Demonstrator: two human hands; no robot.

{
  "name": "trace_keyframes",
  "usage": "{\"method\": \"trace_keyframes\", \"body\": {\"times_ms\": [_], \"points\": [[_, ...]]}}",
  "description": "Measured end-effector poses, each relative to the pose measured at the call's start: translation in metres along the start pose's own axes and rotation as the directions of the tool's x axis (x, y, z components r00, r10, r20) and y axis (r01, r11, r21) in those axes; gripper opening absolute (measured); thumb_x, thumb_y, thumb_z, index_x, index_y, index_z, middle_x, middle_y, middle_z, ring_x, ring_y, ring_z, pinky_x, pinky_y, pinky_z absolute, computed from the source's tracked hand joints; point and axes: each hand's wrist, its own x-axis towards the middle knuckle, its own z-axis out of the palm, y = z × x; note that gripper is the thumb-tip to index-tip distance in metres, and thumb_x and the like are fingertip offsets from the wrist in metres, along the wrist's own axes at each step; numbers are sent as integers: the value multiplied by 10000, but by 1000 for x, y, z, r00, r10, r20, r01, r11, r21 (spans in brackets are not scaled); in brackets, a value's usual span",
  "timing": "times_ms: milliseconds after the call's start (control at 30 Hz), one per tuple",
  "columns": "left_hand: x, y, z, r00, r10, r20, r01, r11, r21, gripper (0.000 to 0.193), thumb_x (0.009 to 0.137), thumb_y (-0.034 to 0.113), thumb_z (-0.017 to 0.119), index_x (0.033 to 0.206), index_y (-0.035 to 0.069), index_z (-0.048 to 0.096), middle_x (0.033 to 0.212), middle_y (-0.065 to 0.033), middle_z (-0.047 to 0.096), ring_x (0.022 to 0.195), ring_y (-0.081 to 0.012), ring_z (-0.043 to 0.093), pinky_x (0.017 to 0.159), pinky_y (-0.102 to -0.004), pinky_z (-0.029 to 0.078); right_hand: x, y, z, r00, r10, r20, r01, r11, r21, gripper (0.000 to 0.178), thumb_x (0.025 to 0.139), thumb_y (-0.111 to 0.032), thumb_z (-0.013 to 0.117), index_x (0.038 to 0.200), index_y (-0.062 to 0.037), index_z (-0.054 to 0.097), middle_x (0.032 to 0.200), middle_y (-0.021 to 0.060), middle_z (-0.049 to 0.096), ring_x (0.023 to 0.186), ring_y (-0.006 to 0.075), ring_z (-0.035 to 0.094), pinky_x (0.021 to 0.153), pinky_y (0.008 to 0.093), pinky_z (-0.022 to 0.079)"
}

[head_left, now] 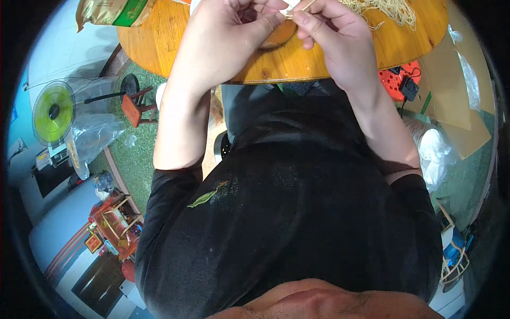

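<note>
Both hands meet over the wooden table at the top of the head view, fingertips almost touching. My left hand (228, 37) is closed in a pinch, its thumb and forefinger on a small pale piece of cord (289, 13). Close beside it, my right hand (342, 34) pinches the same cream strand between thumb and forefinger, and a thin length sticks up from its fingers. The fingers hide most of the work, so its shape cannot be made out. Under the hands lies a round brown object (280, 36), partly covered.
A pile of cream cord (390, 10) lies on the wooden table (414, 40) to the right. At the far left stands a gold and green bag (114, 11). An orange-red power strip (393, 85) sits below the table's right edge. A green fan (54, 113) is at left.
</note>
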Motion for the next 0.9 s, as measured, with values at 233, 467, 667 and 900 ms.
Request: {"method": "trace_keyframes", "body": {"times_ms": [233,467,667,900], "points": [[1,16,6,999,38,6,-38,984,175,42,978,-52,636,977,-29,672,882,-11,684,797,-65,624,711,-241,531,22,21,-4,654,-756,-24,749,643,159,43,914,10,706,902,23,667,812,46,639,708,111,589,636,258,469],[3,10,5,1000,23,-10,-22,998,63,48,989,-35,627,965,-32,669,877,-9,683,786,-65,622,707,-240,526,2,-30,2,868,-488,93,425,632,-648,91,769,30,755,793,6,671,778,113,631,648,220,608,594,313,476],[1,6,7,995,101,-15,-100,994,51,45,1001,-19,624,977,-31,660,873,-12,675,801,-67,620,725,-237,517,4,-22,6,815,-577,60,443,552,-707,104,727,31,757,776,-7,673,751,103,641,636,236,623,576,331,492],[-2,-1,10,999,-28,-18,21,943,-331,105,1032,-38,572,1119,-35,631,962,-44,676,896,-98,644,811,-258,546,5,-2,14,641,-766,-34,580,514,-632,168,741,39,791,854,-14,679,803,109,658,669,264,644,590,342,505]]}}
